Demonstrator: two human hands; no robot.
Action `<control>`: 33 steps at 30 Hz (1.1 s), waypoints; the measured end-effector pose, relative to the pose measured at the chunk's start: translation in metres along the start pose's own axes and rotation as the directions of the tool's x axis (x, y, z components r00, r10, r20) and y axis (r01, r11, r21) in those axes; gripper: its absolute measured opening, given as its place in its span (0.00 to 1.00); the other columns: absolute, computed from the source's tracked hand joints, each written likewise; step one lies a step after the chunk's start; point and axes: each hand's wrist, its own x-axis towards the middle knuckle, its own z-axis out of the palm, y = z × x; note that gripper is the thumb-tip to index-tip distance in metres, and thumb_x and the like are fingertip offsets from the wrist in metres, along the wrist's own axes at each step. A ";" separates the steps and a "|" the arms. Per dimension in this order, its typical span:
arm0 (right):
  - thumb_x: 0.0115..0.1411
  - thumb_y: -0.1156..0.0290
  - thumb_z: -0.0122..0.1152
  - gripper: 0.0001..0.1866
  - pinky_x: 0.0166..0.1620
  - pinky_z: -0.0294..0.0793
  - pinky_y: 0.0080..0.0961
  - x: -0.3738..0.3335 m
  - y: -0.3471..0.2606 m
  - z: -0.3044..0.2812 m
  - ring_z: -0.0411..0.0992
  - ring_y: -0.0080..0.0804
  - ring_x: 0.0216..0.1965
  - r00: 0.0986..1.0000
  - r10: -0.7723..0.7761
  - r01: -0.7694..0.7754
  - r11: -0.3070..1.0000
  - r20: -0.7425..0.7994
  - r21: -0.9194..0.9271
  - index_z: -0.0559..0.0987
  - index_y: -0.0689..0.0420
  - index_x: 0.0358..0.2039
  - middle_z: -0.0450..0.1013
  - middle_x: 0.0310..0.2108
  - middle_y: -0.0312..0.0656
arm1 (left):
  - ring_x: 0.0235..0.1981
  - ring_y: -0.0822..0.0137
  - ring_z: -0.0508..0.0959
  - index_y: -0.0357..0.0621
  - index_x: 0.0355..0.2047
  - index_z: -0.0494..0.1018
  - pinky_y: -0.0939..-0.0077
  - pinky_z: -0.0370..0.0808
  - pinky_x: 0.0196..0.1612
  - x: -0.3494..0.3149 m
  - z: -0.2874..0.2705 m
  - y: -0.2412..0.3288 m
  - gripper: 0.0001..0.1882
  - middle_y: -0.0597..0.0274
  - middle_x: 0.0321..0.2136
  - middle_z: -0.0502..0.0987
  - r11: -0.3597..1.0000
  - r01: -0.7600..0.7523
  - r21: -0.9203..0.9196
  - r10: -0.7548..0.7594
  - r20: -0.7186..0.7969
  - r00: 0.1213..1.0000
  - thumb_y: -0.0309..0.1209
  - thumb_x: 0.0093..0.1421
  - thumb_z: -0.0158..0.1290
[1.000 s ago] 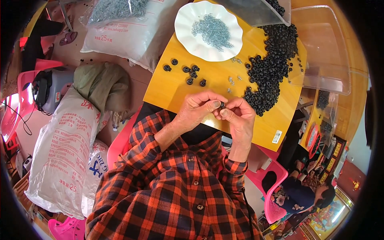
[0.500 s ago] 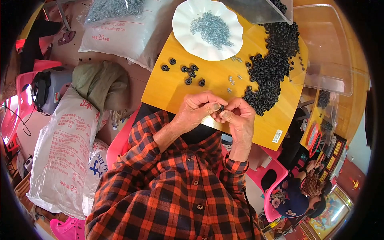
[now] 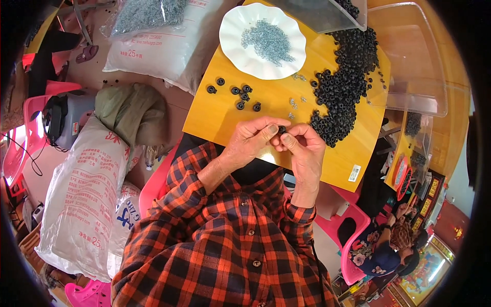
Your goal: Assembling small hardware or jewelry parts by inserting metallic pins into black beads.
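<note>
Over the table's near edge, my left hand point(image 3: 254, 139) and my right hand point(image 3: 304, 149) meet, thumbs and fingers pinching one small black ring-shaped part point(image 3: 282, 130) between them. Its lower side is hidden by my fingertips. To the right of my hands lies a large heap of similar black ring-shaped parts point(image 3: 341, 97). Several loose black parts point(image 3: 245, 96) sit apart on the left of the yellow table point(image 3: 209, 115). Beyond them, a white scalloped plate point(image 3: 232, 56) holds a pile of tiny clear-grey pieces point(image 3: 268, 42). A few such pieces point(image 3: 293, 104) lie scattered between plate and hands.
A clear plastic bin point(image 3: 327, 15) tips over the heap's far end; another clear tray point(image 3: 409, 61) stands at the right. Big white sacks point(image 3: 82, 194) fill the left floor, with a grey-green cloth point(image 3: 130, 110) on top. A person point(image 3: 381, 250) sits at the lower right by a pink chair point(image 3: 353, 230).
My thumbs have shifted slightly, and the black part between them shows more plainly. The view has moved a little; the things on the table look the same.
</note>
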 end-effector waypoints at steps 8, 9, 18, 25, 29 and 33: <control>0.62 0.77 0.59 0.04 0.37 0.74 0.23 -0.007 0.001 -0.006 0.74 0.27 0.30 0.998 -0.042 0.043 0.999 0.035 -0.028 0.75 0.65 0.34 0.76 0.30 0.44 | 0.32 0.73 0.76 0.35 0.51 0.73 0.77 0.75 0.41 -0.002 0.001 0.000 0.14 0.64 0.29 0.76 0.998 -0.026 0.054 0.024 0.034 0.999 0.27 0.69 0.44; 0.62 0.77 0.58 0.04 0.37 0.74 0.23 -0.007 0.001 -0.005 0.74 0.27 0.30 0.998 -0.045 0.045 0.999 0.033 -0.025 0.75 0.65 0.34 0.76 0.30 0.43 | 0.32 0.73 0.76 0.35 0.51 0.73 0.78 0.75 0.41 -0.002 0.001 0.000 0.14 0.64 0.29 0.76 0.995 -0.027 0.094 0.025 0.029 0.999 0.28 0.69 0.45; 0.60 0.78 0.60 0.03 0.36 0.73 0.22 -0.014 0.007 -0.009 0.73 0.26 0.28 0.998 -0.065 0.066 0.997 0.026 -0.040 0.76 0.65 0.32 0.76 0.28 0.42 | 0.32 0.75 0.77 0.34 0.48 0.74 0.80 0.76 0.39 -0.007 0.005 0.006 0.12 0.63 0.32 0.78 0.983 -0.074 0.169 0.067 0.044 0.997 0.24 0.64 0.51; 0.60 0.77 0.61 0.04 0.34 0.70 0.18 -0.021 0.010 -0.003 0.71 0.22 0.27 0.995 -0.057 0.058 0.998 0.083 -0.009 0.78 0.65 0.32 0.77 0.28 0.40 | 0.32 0.76 0.78 0.33 0.45 0.74 0.79 0.77 0.38 -0.019 -0.002 0.017 0.10 0.63 0.31 0.79 0.972 -0.079 0.220 0.074 0.029 0.997 0.23 0.64 0.52; 0.59 0.77 0.62 0.03 0.34 0.70 0.16 -0.027 0.019 -0.001 0.71 0.19 0.28 0.999 0.034 -0.029 0.994 0.037 -0.109 0.78 0.63 0.33 0.76 0.28 0.36 | 0.31 0.71 0.79 0.35 0.41 0.76 0.79 0.77 0.35 -0.027 -0.001 0.024 0.08 0.60 0.31 0.79 0.870 -0.103 0.482 0.169 -0.096 0.981 0.23 0.61 0.55; 0.59 0.79 0.62 0.02 0.35 0.72 0.16 -0.032 0.029 -0.001 0.71 0.17 0.29 0.998 -0.055 0.063 0.962 0.037 -0.266 0.78 0.62 0.32 0.74 0.28 0.34 | 0.33 0.57 0.78 0.41 0.33 0.79 0.73 0.75 0.33 -0.019 -0.008 0.031 0.10 0.56 0.32 0.76 0.127 -0.315 0.940 0.657 0.158 0.737 0.22 0.49 0.63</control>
